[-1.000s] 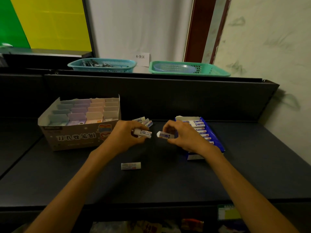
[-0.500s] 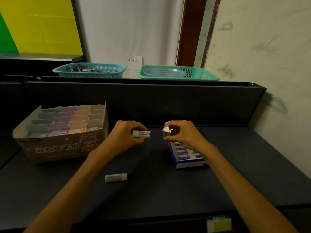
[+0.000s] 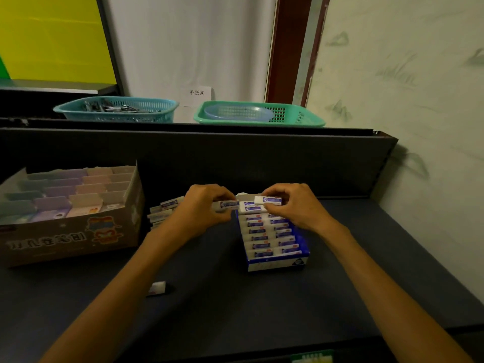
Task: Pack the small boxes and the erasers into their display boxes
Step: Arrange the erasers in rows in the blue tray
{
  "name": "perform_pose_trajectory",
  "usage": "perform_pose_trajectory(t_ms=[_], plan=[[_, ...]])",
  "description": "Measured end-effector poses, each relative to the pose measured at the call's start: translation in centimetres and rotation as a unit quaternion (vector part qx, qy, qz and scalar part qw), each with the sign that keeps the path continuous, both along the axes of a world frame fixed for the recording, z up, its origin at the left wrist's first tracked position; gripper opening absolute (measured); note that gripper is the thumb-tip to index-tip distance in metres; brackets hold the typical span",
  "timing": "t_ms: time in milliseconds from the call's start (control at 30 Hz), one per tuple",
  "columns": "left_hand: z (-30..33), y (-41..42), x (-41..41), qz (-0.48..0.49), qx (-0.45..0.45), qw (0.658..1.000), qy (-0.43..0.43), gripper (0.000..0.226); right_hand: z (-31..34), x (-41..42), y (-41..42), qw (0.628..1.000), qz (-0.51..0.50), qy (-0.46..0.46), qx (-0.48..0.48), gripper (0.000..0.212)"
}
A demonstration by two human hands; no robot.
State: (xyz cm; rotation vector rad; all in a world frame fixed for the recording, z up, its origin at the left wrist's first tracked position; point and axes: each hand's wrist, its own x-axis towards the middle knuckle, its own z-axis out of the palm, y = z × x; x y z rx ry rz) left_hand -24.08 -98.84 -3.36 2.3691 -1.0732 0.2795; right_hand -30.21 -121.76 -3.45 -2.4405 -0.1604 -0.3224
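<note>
Head view: blue display box [image 3: 277,263] on the bench [image 3: 366,271] looks nearly full, two columns of erasers, gap left only at the far end. Cardboard display box [image 3: 70,239] at left already holds rows of small boxes [image 3: 78,195]. Left to pack: pile of loose erasers [image 3: 163,210] beside it, one stray eraser [image 3: 157,287] near the front (half hidden by the forearm). Left hand [image 3: 201,209] pinches an eraser [image 3: 227,205]; right hand [image 3: 293,205] pinches another eraser [image 3: 267,200], both over the blue box's far end, hands close together.
</note>
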Motion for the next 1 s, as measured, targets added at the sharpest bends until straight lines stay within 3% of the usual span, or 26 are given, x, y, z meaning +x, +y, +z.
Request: perform_pose_trajectory(t_ms=[367,600,1000], plan=[[-1.2,-4.9,0.6,0.029,0.019,0.999,-0.018,0.037,-0.9,1.5,-4.1,0.998,0.027,0.002,-0.056,0.027],[-1.8,-6.4,0.9,0.027,0.080,0.996,-0.017,0.035,-2.2,2.8,-5.1,0.997,0.061,0.024,-0.048,0.022],[-2.7,-7.2,0.7,0.044,0.165,0.985,-0.031,0.036,-3.0,3.6,-4.9,0.978,0.055,0.048,-0.196,0.027]])
